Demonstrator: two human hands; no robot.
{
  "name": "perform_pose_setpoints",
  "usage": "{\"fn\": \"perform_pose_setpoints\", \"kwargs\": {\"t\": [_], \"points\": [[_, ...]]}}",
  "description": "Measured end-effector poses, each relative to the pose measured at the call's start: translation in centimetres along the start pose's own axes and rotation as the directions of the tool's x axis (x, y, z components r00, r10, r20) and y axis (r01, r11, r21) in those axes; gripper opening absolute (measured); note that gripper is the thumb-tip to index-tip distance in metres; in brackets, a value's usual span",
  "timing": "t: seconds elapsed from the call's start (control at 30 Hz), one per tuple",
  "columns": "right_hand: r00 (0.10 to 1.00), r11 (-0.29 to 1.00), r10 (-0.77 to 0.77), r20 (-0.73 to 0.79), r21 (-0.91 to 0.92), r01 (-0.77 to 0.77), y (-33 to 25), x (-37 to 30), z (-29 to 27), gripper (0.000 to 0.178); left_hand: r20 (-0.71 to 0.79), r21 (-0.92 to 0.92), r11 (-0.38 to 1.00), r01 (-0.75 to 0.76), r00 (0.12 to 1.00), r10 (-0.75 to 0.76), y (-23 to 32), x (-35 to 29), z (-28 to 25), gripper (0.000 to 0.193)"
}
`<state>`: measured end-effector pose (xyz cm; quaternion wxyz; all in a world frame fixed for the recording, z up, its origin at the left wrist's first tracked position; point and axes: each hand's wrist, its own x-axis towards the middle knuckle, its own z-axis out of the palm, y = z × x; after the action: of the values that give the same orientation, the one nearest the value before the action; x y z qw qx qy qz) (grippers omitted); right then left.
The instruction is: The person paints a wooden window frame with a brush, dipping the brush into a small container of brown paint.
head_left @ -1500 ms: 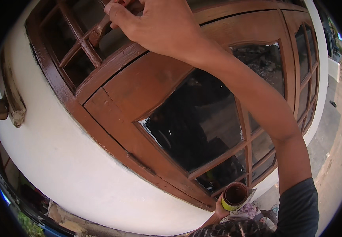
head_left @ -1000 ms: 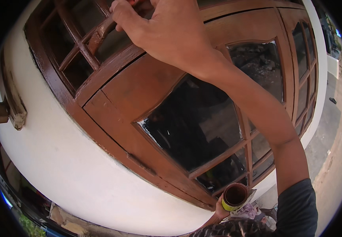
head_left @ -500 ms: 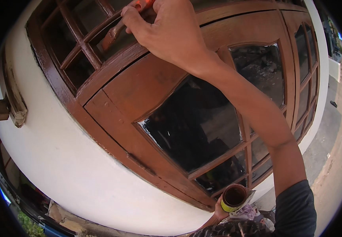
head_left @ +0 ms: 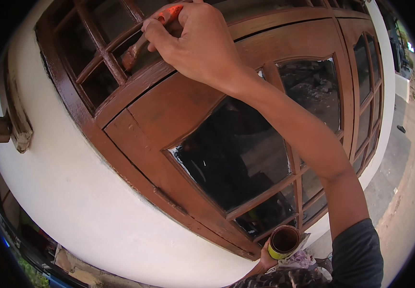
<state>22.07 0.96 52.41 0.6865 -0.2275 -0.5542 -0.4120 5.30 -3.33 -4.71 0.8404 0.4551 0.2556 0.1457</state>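
Observation:
Up at the barred upper panel, my right hand (head_left: 202, 50) is closed round a paintbrush (head_left: 170, 14) with an orange handle. Its brown-coated bristles point down and left, close to the lower rail of the wooden lattice (head_left: 114, 67); whether they touch the wood I cannot tell. Low in the view, my left hand (head_left: 265, 259) grips an open paint can (head_left: 284, 240) from its left side. The can is yellow-green outside, with dark brown paint smeared over its inner wall and rim.
Below the lattice is a brown wooden window (head_left: 150, 108) with dark glass panes (head_left: 236, 149) and a hinge at its lower left edge. A white wall (head_left: 78, 182) surrounds the frame. At far left a wooden ledge (head_left: 18, 120) juts out. Paved ground (head_left: 399, 158) lies to the right.
My right hand has shifted slightly left and down with the brush, bringing the bristles nearer the lattice's lower rail. The left hand still holds the can in about the same place.

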Motion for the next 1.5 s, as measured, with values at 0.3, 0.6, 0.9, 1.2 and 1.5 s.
{"fn": "perform_pose_setpoints", "kwargs": {"t": [0.3, 0.6, 0.9, 1.2, 1.5], "points": [[0.944, 0.952, -0.307, 0.122, 0.022, 0.307, -1.8, 0.3, -4.1, 0.014, 0.003, -0.558, 0.773, 0.300, 0.933, -0.360, 0.3, 1.1, -0.4, 0.052], [0.662, 0.620, -0.656, 0.363, -0.242, 0.747, -0.7, 0.6, -1.8, 0.012, 0.033, -0.553, 0.765, 0.329, 0.926, -0.375, -0.1, 1.7, 0.1, 0.052], [0.717, 0.689, -0.625, 0.309, -0.214, 0.692, -1.5, 0.0, -1.3, 0.015, 0.045, -0.555, 0.757, 0.346, 0.921, -0.388, -0.3, 1.3, -0.5, 0.052], [0.777, 0.765, -0.553, 0.300, -0.187, 0.616, -2.6, 0.1, -4.2, 0.015, 0.022, -0.546, 0.767, 0.336, 0.921, -0.388, 0.5, 0.8, 0.2, 0.052], [0.724, 0.712, -0.561, 0.402, -0.212, 0.669, -3.1, 0.4, -4.8, 0.020, 0.090, -0.575, 0.739, 0.351, 0.925, -0.369, -1.3, 1.6, -1.2, 0.053]]}}
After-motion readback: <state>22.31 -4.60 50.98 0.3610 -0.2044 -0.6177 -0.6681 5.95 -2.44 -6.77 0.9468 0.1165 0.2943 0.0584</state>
